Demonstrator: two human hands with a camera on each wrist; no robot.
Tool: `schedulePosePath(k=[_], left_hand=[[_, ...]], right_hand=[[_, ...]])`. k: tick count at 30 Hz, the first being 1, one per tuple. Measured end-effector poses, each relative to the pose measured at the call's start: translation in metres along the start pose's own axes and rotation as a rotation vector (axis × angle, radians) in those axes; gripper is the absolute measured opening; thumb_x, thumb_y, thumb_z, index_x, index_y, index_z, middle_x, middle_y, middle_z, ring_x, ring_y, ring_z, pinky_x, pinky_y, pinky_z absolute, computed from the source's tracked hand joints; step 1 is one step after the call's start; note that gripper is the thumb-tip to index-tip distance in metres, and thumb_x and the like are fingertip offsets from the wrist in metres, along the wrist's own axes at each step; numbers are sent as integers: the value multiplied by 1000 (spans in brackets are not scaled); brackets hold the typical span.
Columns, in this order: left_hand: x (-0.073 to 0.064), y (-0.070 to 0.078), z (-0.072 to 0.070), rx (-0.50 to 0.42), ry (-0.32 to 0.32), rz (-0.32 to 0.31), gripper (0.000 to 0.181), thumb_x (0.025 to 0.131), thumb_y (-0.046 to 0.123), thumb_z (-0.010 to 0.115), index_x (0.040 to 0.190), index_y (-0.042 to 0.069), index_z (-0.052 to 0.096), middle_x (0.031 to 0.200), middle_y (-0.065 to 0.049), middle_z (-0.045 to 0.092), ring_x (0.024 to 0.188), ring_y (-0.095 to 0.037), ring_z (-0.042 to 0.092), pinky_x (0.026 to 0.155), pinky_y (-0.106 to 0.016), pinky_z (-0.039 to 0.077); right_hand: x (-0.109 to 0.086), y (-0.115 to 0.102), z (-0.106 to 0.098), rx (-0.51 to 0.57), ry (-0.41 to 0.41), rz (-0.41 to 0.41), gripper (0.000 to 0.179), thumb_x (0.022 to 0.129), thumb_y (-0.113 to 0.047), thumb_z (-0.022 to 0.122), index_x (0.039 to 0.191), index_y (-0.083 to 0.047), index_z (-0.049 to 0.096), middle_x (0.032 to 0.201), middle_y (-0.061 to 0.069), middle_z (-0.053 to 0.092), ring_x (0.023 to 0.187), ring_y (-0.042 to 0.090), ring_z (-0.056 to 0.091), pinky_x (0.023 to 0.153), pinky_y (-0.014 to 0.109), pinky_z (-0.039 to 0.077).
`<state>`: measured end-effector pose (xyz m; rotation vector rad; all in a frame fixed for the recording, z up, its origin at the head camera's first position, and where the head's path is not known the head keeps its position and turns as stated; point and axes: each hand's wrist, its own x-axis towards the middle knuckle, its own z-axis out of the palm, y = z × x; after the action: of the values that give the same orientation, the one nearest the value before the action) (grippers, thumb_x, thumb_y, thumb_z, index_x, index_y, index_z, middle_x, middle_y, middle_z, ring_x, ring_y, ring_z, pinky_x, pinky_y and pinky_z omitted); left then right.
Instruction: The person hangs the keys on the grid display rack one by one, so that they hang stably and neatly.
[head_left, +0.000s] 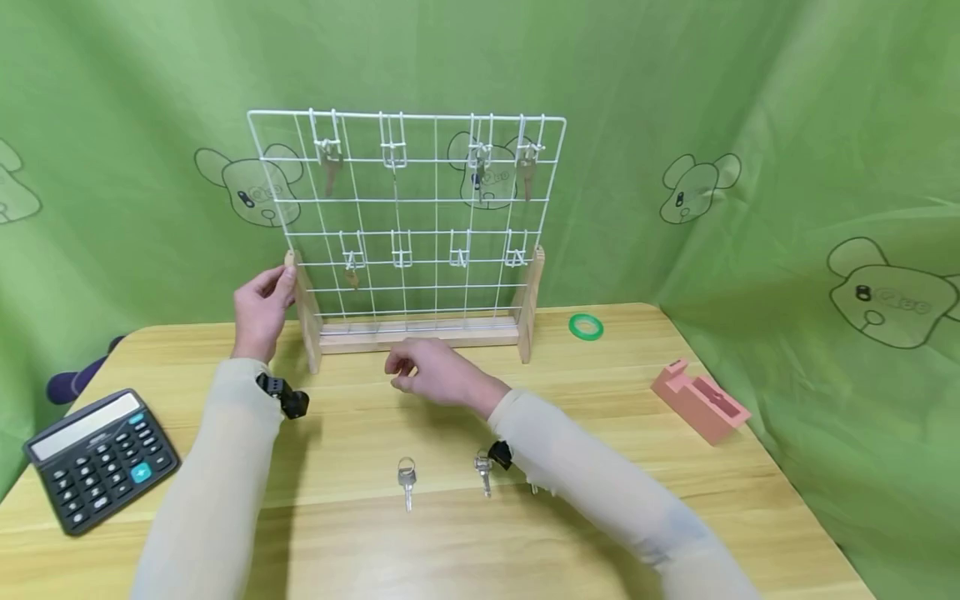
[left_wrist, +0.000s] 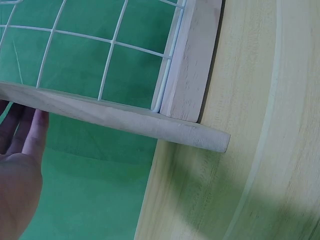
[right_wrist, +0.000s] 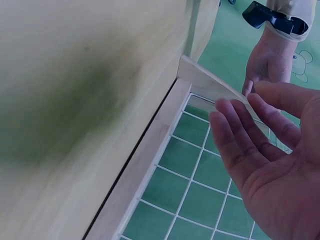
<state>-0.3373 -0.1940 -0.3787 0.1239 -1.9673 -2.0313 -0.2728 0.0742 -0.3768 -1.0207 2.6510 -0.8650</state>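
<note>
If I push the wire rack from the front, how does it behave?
The wire rack is likely stiff: crossed wires set in a wooden stand. It may tip backward if pushed high, as the tall grid rises well above its low base. The hanging keys would probably swing.

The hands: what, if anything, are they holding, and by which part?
The left hand grips the rack by its left wooden post, near the top; the right hand holds nothing.

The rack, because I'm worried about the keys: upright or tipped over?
Upright: its wooden sides stand on the table, the grid rising above.
</note>
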Motion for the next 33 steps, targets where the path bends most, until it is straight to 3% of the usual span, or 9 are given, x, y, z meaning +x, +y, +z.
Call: schedulePosePath(k=[10,23,28,33], left_hand=[[1,-1,-3,-3,-7,-53,55,94,32,67,137,1,53,138,-24,51,119,-25,57,97,-23,50],[1,4,-3,26,-15,-29,59,92,35,68,137,0,53,137,-24,52,118,-25,58,93,-19,51],[1,3,-4,-20,-14,-45,58,92,32,69,136,0,53,137,-25,51,118,-24,59,94,-21,51],[1,3,-5,-10,-27,-45,58,92,32,69,137,0,52,136,-24,52,114,-21,60,94,-21,51]], right_hand=[[-24,10,12,59,-129,14,21,92,-7,69,112,-2,67,107,9,67,95,12,61,84,16,51],[-45,15,21,117,-186,30,25,91,-6,69,116,-3,66,111,6,66,102,16,61,87,16,50],[-50,13,26,107,-205,27,25,91,-7,70,116,-5,66,109,3,66,99,12,61,86,15,50],[-52,10,31,101,-223,33,25,90,-7,72,114,-3,66,101,-1,67,91,5,59,83,14,51]])
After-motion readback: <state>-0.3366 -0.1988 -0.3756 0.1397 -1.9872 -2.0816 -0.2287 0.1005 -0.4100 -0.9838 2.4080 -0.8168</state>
